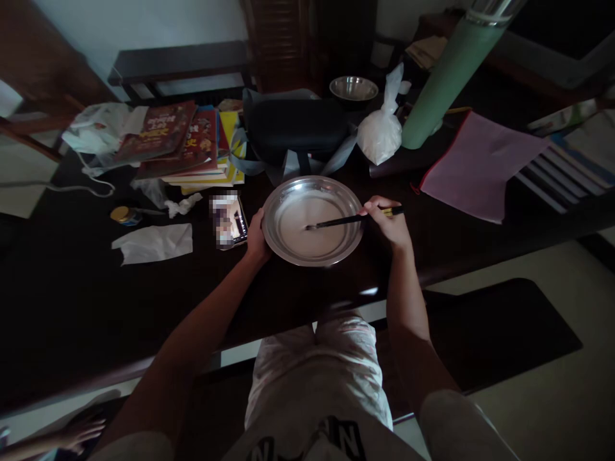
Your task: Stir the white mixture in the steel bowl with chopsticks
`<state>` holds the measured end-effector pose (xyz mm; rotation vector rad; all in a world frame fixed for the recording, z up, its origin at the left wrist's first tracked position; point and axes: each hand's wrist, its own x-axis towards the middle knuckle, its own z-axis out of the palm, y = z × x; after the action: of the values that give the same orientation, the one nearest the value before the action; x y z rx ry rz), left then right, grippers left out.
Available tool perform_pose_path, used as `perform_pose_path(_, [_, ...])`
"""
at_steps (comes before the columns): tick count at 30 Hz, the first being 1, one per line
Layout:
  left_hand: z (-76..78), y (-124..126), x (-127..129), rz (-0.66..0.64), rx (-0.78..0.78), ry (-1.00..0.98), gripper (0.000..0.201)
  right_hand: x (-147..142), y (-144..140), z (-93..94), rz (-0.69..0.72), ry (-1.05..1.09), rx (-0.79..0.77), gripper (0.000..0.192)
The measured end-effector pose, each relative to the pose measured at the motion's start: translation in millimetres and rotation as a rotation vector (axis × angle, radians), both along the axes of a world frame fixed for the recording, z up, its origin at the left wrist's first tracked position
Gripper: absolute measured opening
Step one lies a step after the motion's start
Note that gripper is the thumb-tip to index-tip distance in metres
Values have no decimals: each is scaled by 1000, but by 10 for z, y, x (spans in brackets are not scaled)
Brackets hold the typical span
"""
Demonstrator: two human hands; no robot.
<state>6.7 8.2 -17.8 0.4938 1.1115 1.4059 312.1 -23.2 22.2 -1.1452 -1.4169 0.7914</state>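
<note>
A shallow stainless steel bowl sits near the table's front edge, with a pale, whitish mixture spread across its bottom. My left hand is closed on the bowl's left rim. In my right hand is a pair of dark chopsticks with gold-marked ends. Their tips dip into the mixture near the middle of the bowl, and the shafts pass over its right rim. Just left of my left hand, a lit phone lies on the table, part of its screen blurred out.
Behind the bowl are a black bag, a tied bag of white powder, another metal bowl and a tall green flask. Books lie left; a pink pouch lies right. Another person's hand shows lower left.
</note>
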Motion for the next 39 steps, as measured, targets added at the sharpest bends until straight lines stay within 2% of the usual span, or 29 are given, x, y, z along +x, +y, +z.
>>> perform_pose_path(4, [-4, 4, 1, 6, 11, -18, 26, 13, -16, 13, -122, 41, 13, 53])
perform_pose_path(9, [-25, 20, 1, 22, -1, -53, 19, -1, -19, 15, -22, 11, -26, 52])
perform_pose_path(15, [-11, 24, 12, 26, 11, -70, 18, 10, -20, 5, -126, 52, 15, 53])
perform_pose_path(20, [29, 7, 16, 48, -12, -55, 18, -7, -3, -8, 11, 0, -17, 50])
perform_pose_path(25, [30, 7, 23, 60, 13, -50, 18, 18, -5, -2, -116, 29, 0, 53])
perform_pose_path(31, [20, 8, 23, 50, -1, -40, 21, 1, -11, 13, 12, -9, -23, 50])
perform_pose_path(36, [50, -9, 31, 43, 3, -51, 22, 23, -18, 18, -121, 16, -2, 53])
perform_pose_path(39, [68, -15, 40, 41, 19, -53, 22, 21, -23, 12, -67, 14, -23, 53])
